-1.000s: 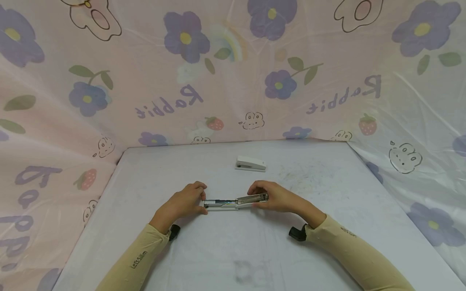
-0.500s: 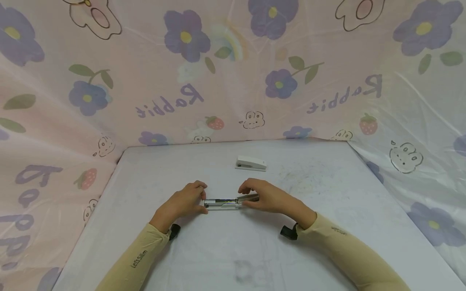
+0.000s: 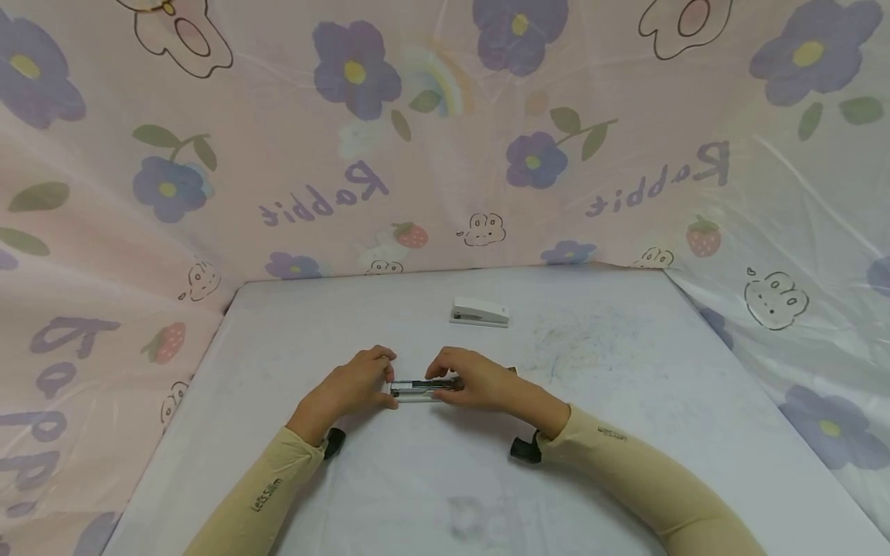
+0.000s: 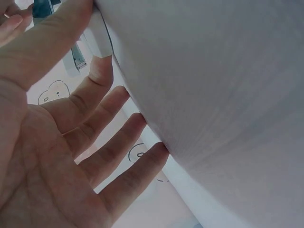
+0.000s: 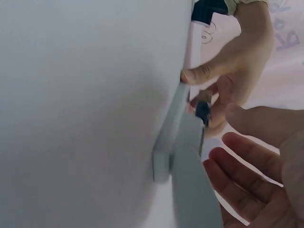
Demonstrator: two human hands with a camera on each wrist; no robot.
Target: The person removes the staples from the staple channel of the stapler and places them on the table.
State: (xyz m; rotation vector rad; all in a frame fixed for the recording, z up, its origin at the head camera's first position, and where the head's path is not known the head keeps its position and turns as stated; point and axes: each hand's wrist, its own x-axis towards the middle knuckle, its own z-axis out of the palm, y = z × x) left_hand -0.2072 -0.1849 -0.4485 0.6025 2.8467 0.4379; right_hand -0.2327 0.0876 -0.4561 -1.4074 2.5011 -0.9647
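An opened white stapler (image 3: 416, 399) lies on the table, its lid folded back to the right. My left hand (image 3: 350, 386) pinches its left end between thumb and bent index finger; the left wrist view shows the other fingers (image 4: 127, 183) spread, with tips at the tabletop. Over the hinge and magazine reaches my right hand (image 3: 480, 380), thumb on the near side and index on the far side. In the right wrist view its fingers (image 5: 237, 183) are loosely bent beside the raised lid (image 5: 192, 194), with a gap to the thumb. Most of the lid is hidden in the head view.
A second white stapler (image 3: 480, 312), closed, stands farther back on the white tabletop (image 3: 445, 471). Printed cloth (image 3: 445, 154) with flowers and rabbits hangs around the table's back and sides. A black wrist camera (image 3: 526, 449) sits under the right forearm.
My right hand has slid left along the stapler, from the folded-back lid to the hinge and magazine. My left hand stays at the left end.
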